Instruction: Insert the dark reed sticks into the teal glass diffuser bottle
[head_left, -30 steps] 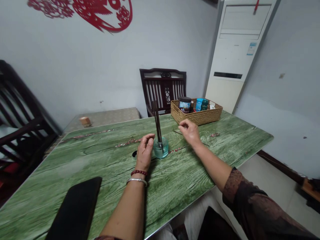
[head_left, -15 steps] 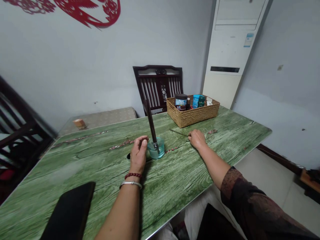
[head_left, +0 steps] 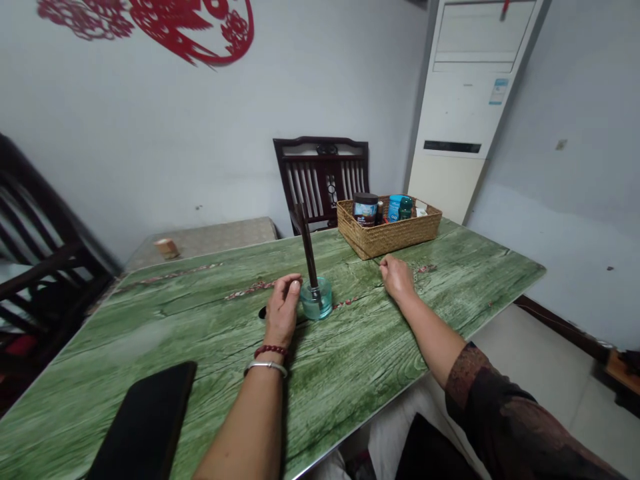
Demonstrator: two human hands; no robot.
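A small clear bluish glass jar point(head_left: 324, 307) stands on the green table, with dark slender sticks point(head_left: 309, 250) upright in it, leaning slightly left. Close against the jar's left side rests my left hand point(head_left: 283, 303), its fingers loosely curved and apart; whether it touches the glass I cannot tell. Part of a small black round thing point(head_left: 262, 313) shows beside that hand, mostly hidden. To the right, my right hand point(head_left: 397, 275) is closed low over the table in front of the basket. A short bit of a thin dark stick point(head_left: 376, 259) pokes out of its fingers.
A woven basket point(head_left: 393, 239) of jars and bottles sits at the table's back. A black phone-like slab point(head_left: 145, 420) lies at the near left. Behind the table point(head_left: 240, 407) are a dark wooden chair point(head_left: 325, 150) and a bench with a small wooden block point(head_left: 167, 249).
The thin stick in my right hand pointed far out to the left before; only a short bit shows now. My left hand stays by the jar. The view has shifted slightly.
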